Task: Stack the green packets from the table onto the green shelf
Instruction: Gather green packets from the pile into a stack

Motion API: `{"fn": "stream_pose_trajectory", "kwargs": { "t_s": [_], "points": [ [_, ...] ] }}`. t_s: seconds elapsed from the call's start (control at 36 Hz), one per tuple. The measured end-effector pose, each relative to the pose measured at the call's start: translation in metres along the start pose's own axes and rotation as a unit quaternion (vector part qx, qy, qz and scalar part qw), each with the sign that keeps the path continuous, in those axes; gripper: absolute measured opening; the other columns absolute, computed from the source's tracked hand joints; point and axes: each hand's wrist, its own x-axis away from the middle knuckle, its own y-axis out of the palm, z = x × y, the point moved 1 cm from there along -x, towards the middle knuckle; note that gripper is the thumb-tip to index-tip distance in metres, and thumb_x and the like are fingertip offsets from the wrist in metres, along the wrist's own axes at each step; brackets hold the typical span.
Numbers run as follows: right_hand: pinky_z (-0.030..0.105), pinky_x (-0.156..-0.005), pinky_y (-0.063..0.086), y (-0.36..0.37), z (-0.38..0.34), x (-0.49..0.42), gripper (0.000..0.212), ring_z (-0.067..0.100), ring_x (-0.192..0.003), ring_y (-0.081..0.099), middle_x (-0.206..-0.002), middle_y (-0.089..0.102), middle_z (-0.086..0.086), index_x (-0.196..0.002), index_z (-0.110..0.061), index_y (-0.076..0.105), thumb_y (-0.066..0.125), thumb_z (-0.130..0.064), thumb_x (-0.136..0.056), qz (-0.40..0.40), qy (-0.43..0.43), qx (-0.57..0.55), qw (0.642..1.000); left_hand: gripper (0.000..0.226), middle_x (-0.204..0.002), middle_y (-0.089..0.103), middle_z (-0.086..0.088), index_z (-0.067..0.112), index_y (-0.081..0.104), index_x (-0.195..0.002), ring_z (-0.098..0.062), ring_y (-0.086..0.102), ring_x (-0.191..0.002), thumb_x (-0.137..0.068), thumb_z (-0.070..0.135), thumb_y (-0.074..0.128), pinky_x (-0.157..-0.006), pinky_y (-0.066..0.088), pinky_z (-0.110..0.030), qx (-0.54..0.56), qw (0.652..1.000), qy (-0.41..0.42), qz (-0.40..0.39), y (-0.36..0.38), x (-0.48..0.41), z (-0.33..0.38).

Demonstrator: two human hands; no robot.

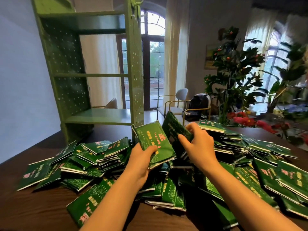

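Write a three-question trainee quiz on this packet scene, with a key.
1. True or false: the green shelf already holds packets.
2. The left hand grips: A) a green packet; B) a flower; C) nothing.
3. Fill in: the right hand holds a second packet above the heap on the ____.
Key: 1 false; 2 A; 3 table.
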Motion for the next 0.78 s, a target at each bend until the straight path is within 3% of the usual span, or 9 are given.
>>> {"fn": "stream_pose_trajectory", "kwargs": {
  "t_s": [0.08, 0.17, 0.25, 0.31, 0.42, 0.53, 0.67, 0.75, 0.78],
  "points": [
    [0.036, -0.074, 0.035, -0.004, 0.004, 0.001, 0.020, 0.025, -0.072, 0.058, -0.072, 0.059, -0.003, -0.086, -0.026, 0.048, 0.067, -0.031, -0.084, 0.036, -0.017, -0.013, 0.999, 0.023, -0.105, 0.072, -0.011, 0.009, 0.062, -0.112, -0.022, 0.070, -0.088, -0.092, -0.003, 0.055, -0.073, 0.057, -0.034, -0.001, 1.000, -0.002, -0.003, -0.002, 0.008, -0.005],
    [0.038, -0.069, 0.045, -0.011, 0.004, 0.001, 0.019, 0.018, -0.066, 0.056, -0.073, 0.058, -0.005, -0.087, -0.021, 0.053, 0.071, -0.024, -0.082, 0.036, 0.007, -0.109, 0.993, 0.022, -0.103, 0.072, -0.010, 0.009, 0.062, -0.111, -0.021, 0.069, -0.087, -0.093, -0.002, 0.055, -0.073, 0.056, -0.034, -0.022, 1.000, -0.012, -0.013, -0.004, 0.012, -0.009],
    [0.016, -0.055, 0.045, -0.020, 0.002, -0.002, 0.021, 0.004, -0.066, 0.052, -0.081, 0.057, -0.002, -0.096, -0.014, 0.056, 0.072, -0.014, -0.082, 0.023, 0.095, -0.275, 0.956, 0.021, -0.093, 0.074, -0.007, 0.008, 0.063, -0.111, -0.017, 0.071, -0.078, -0.093, -0.001, 0.055, -0.065, 0.056, -0.031, -0.039, 0.999, -0.020, -0.031, -0.006, 0.015, -0.009],
    [0.006, -0.049, 0.041, -0.022, 0.004, -0.002, 0.027, 0.003, -0.074, 0.055, -0.093, 0.059, 0.000, -0.104, -0.011, 0.057, 0.072, -0.014, -0.083, 0.002, 0.147, -0.352, 0.924, 0.018, -0.082, 0.074, -0.003, 0.009, 0.064, -0.106, -0.013, 0.070, -0.068, -0.095, 0.002, 0.053, -0.055, 0.054, -0.026, -0.048, 0.997, -0.032, -0.045, -0.008, 0.018, -0.009],
    [0.013, -0.051, 0.048, -0.025, 0.005, -0.001, 0.035, 0.014, -0.077, 0.066, -0.101, 0.066, 0.011, -0.112, -0.012, 0.054, 0.072, -0.012, -0.082, -0.032, 0.188, -0.414, 0.890, 0.024, -0.076, 0.074, -0.005, 0.010, 0.068, -0.098, -0.013, 0.070, -0.060, -0.097, 0.001, 0.046, -0.049, 0.054, -0.023, -0.043, 0.995, -0.052, -0.078, -0.008, 0.022, -0.006],
    [0.020, -0.052, 0.053, -0.026, 0.006, 0.001, 0.025, 0.007, -0.063, 0.068, -0.084, 0.070, 0.001, -0.106, -0.016, 0.053, 0.066, -0.009, -0.086, -0.051, 0.209, -0.454, 0.865, 0.028, -0.076, 0.073, -0.008, 0.010, 0.068, -0.094, -0.016, 0.069, -0.062, -0.098, 0.003, 0.041, -0.062, 0.055, -0.030, -0.020, 0.993, -0.073, -0.088, -0.012, 0.022, -0.007],
    [0.018, -0.053, 0.051, -0.025, 0.008, 0.001, 0.018, 0.009, -0.065, 0.068, -0.087, 0.069, 0.005, -0.106, -0.014, 0.056, 0.062, -0.009, -0.090, -0.081, 0.179, -0.419, 0.887, 0.030, -0.073, 0.074, -0.008, 0.010, 0.068, -0.091, -0.018, 0.070, -0.061, -0.101, 0.011, 0.039, -0.067, 0.055, -0.034, 0.004, 0.989, -0.116, -0.092, -0.011, 0.024, -0.008],
    [0.021, -0.067, 0.053, -0.023, 0.008, -0.003, 0.017, 0.018, -0.084, 0.068, -0.100, 0.069, 0.012, -0.105, -0.013, 0.065, 0.065, -0.013, -0.088, -0.117, 0.111, -0.339, 0.927, 0.035, -0.074, 0.074, -0.008, 0.009, 0.067, -0.094, -0.018, 0.071, -0.063, -0.103, 0.018, 0.035, -0.068, 0.057, -0.034, 0.021, 0.987, -0.126, -0.097, -0.008, 0.027, -0.003],
    [0.024, -0.072, 0.054, -0.023, 0.007, -0.004, 0.016, 0.019, -0.087, 0.067, -0.101, 0.069, 0.011, -0.103, -0.014, 0.067, 0.067, -0.014, -0.087, -0.130, 0.088, -0.312, 0.937, 0.034, -0.080, 0.074, -0.004, 0.012, 0.066, -0.097, -0.015, 0.071, -0.072, -0.104, 0.020, 0.034, -0.078, 0.056, -0.034, 0.008, 0.988, -0.114, -0.100, -0.008, 0.027, -0.003]
  ]
}}
